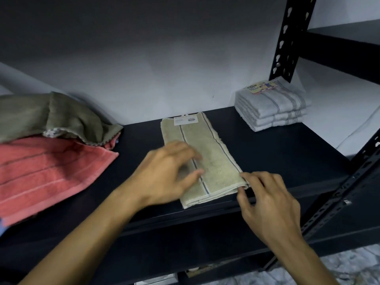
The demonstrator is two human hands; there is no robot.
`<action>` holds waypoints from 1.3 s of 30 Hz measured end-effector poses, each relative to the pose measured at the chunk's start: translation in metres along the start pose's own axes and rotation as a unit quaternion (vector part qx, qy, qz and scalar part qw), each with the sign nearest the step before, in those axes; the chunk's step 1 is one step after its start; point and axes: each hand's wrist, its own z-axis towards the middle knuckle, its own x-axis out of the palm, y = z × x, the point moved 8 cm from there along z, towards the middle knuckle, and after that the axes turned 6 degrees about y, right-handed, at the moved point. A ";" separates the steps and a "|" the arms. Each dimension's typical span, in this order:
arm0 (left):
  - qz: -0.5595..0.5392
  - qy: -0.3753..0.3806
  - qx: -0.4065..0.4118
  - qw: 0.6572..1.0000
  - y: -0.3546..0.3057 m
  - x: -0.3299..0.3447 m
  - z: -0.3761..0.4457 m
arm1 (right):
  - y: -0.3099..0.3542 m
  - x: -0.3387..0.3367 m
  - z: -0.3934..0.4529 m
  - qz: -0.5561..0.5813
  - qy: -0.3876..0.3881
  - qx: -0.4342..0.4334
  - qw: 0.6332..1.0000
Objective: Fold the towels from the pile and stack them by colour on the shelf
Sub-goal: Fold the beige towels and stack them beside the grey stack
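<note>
On the dark shelf [267,153], the beige towel [213,159] is lying lengthwise away from me (near end closest); my left hand [164,173] is pressing it with spread fingers, my right hand [265,194] pinching its near corner.

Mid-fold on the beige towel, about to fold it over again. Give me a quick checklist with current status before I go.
1. Beige towel lies flat on the shelf: ok.
2. Left hand rests on the towel, steadying it: ok.
3. Right hand has the towel's near right corner: ok, fingertips pinch it.
4. Layer edges aligned: cannot tell.
5. Grey towel stack clear of the fold: ok, apart at the back right.
6. Unfolded pile clear of it: ok, apart at the left.
</note>
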 end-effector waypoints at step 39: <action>-0.118 -0.065 -0.441 0.887 0.070 0.019 -0.040 | 0.015 0.015 0.010 0.142 0.117 -0.135 0.974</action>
